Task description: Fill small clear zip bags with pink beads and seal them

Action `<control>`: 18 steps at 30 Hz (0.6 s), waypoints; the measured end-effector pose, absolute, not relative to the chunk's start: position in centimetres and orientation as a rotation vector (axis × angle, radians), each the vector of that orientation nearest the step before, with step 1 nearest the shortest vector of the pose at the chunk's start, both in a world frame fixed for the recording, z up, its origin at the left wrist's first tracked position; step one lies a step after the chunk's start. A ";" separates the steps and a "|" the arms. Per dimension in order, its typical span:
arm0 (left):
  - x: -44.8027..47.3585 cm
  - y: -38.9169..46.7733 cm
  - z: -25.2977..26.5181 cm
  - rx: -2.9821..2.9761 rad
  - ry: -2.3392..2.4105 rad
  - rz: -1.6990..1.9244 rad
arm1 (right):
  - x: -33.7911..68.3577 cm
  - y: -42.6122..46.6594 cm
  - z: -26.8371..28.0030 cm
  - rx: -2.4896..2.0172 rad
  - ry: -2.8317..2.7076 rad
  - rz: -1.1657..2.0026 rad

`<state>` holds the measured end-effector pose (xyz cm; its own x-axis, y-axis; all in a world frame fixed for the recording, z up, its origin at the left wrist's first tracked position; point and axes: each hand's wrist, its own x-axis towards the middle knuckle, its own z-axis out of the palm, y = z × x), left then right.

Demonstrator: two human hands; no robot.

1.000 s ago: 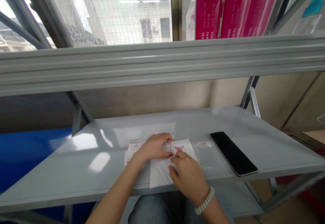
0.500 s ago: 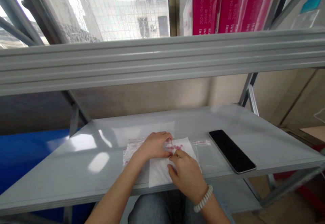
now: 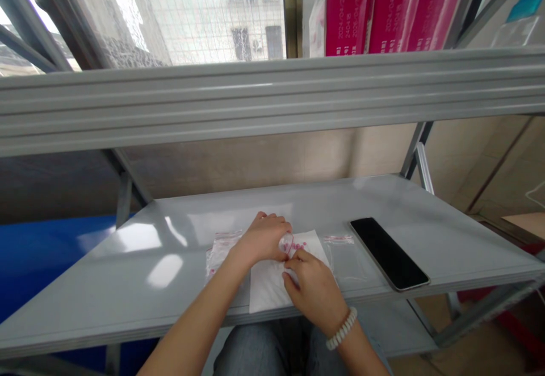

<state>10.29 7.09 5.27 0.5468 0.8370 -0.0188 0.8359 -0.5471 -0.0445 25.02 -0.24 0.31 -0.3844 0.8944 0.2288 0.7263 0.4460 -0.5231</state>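
Observation:
My left hand (image 3: 266, 238) curls around a small clear zip bag (image 3: 286, 243), whose red-edged mouth bows out to the right. My right hand (image 3: 315, 288) is closed in a pinch at the bag's near edge, beside the left thumb; its fingertips partly hide the hold. Under both hands lies a sheet of white paper (image 3: 268, 293). Several small pink pieces (image 3: 300, 246) rest on it, just beyond my right fingers. To the left, partly behind my left wrist, is a pile of clear zip bags (image 3: 221, 246), with bits of pink showing inside.
A flat clear zip bag (image 3: 347, 259) lies right of the paper, and a black phone (image 3: 389, 254) beyond it. The grey tabletop (image 3: 187, 302) ends close to my lap. A thick grey beam (image 3: 255, 103) crosses above the table, with pink packages (image 3: 349, 12) behind it.
The bag's red edge has gone from nearly straight to a rounded curve. My left hand has shifted slightly, its fingers lifting; the right hand stays almost in place.

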 end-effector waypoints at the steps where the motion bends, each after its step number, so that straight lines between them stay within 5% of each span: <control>1: 10.6 7.2 5.4 -2.737 -1.462 0.077 | 25.0 -0.2 0.3 -1.350 -2.219 0.471; 18: 12.7 7.2 6.9 -2.709 -1.303 0.247 | 25.2 0.3 -0.4 -1.267 -2.137 0.538</control>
<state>12.71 7.17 6.87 0.6147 0.7833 -0.0925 0.7628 -0.6202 -0.1830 25.19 0.25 -0.36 -0.3717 0.8845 0.2820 0.6456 0.4646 -0.6061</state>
